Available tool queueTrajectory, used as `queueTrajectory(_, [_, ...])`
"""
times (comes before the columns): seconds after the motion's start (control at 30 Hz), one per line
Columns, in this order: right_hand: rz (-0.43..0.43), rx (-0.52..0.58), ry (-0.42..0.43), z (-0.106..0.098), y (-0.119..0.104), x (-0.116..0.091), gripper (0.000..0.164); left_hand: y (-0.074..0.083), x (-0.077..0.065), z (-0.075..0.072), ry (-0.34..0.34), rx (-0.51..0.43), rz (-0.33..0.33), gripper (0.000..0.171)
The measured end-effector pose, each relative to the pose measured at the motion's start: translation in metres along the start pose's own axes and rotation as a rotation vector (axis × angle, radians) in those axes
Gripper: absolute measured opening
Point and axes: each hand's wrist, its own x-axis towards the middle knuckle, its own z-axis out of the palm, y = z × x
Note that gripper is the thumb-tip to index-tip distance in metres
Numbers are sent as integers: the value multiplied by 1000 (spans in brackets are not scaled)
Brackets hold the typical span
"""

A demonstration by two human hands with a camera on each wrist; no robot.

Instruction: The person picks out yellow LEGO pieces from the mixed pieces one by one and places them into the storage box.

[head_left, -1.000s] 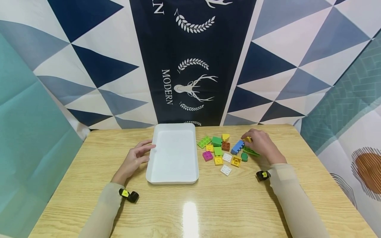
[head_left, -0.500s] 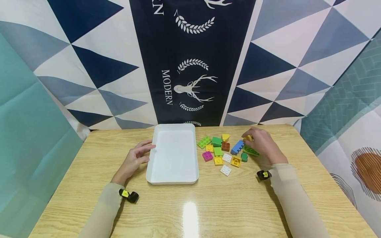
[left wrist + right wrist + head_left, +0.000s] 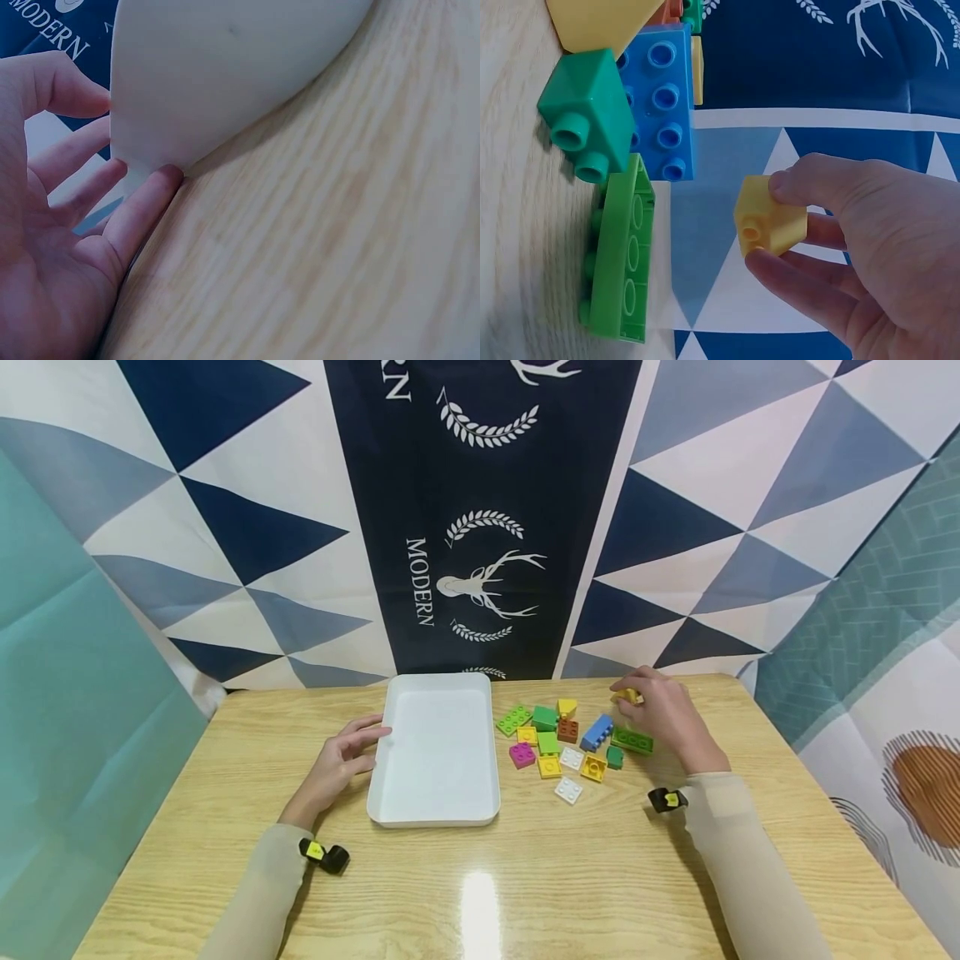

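Observation:
My right hand [image 3: 663, 714] pinches a small yellow toy brick [image 3: 769, 217] between thumb and fingers, raised above the pile at its far right. In the right wrist view a green brick lying on its side [image 3: 626, 259], a blue brick [image 3: 664, 101] and a small dark green brick [image 3: 589, 112] are close by. My left hand [image 3: 341, 764] rests at the left side of a shallow white tray [image 3: 438, 820], its fingertips touching the outer wall [image 3: 195, 82]. The tray holds nothing.
Several loose bricks lie right of the tray, among them a magenta one [image 3: 522, 755], a lime one [image 3: 514, 720], a brown one [image 3: 567, 730] and a white one [image 3: 568, 790]. A patterned cloth [image 3: 480, 485] hangs behind the wooden table [image 3: 570, 877].
My right hand has lifted the yellow brick slightly up and away from the blue and green bricks, which now show more fully. The left hand and tray stay put.

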Motion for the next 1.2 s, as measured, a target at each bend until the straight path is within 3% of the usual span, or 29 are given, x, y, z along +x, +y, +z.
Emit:
queueTrajectory(0.33, [22,0,-51,4,1,-2,21,0,0,0,0,-3,9,46])
queueTrajectory(0.67, [3,5,-30,4,2,-3,21,0,0,0,2,4,-3,46])
queueTrajectory(1.07, [-10,4,3,-21,-7,19,19,3,-1,0,8,14,0,46])
queueTrajectory(1.2, [4,7,-27,-22,-8,20,20,1,0,1,7,1,-3,46])
